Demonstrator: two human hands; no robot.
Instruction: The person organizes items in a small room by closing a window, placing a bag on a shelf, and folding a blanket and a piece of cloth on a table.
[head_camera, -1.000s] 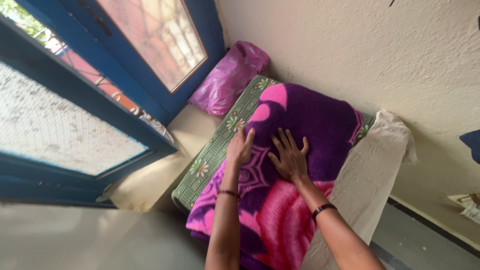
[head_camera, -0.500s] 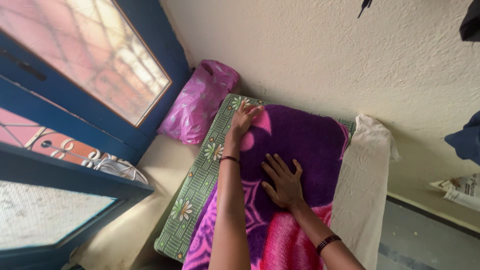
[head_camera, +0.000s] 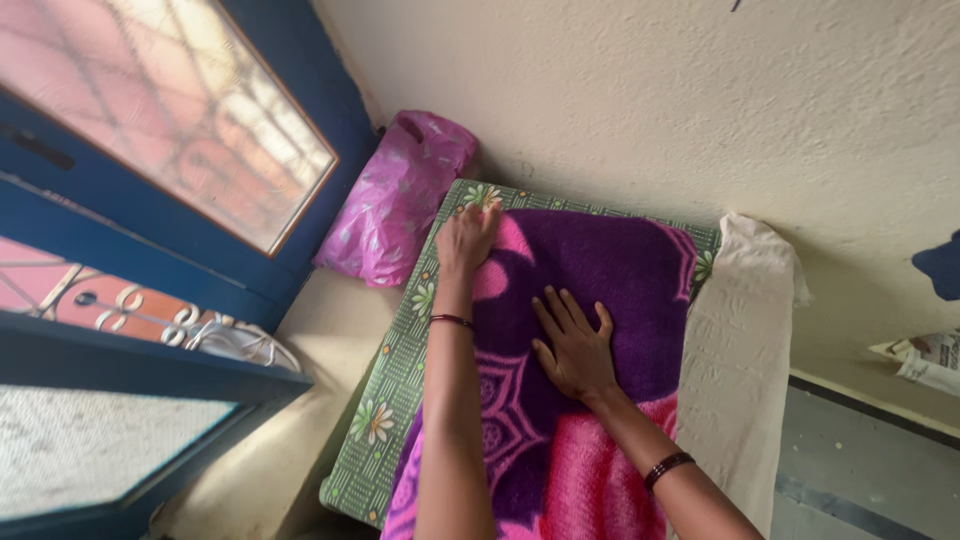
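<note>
A purple and pink fleece blanket (head_camera: 610, 260) lies spread over a green floral mattress (head_camera: 395, 370) against a cream wall. My left hand (head_camera: 466, 238) reaches to the blanket's far left corner, fingers curled at its edge; whether it pinches the cloth I cannot tell. My right hand (head_camera: 574, 342) lies flat with fingers spread on the purple middle of the blanket. Both wrists wear dark bangles.
A pink plastic bag (head_camera: 395, 200) sits in the corner between mattress and blue window frame (head_camera: 150, 350). A white cloth (head_camera: 740, 350) lies along the mattress's right side. Newspaper (head_camera: 925, 362) lies on the grey floor at right. A dark garment (head_camera: 942, 265) hangs at the right edge.
My left hand moved from beside the right hand up to the blanket's far left corner. The right hand stayed flat. The view swung closer to the wall.
</note>
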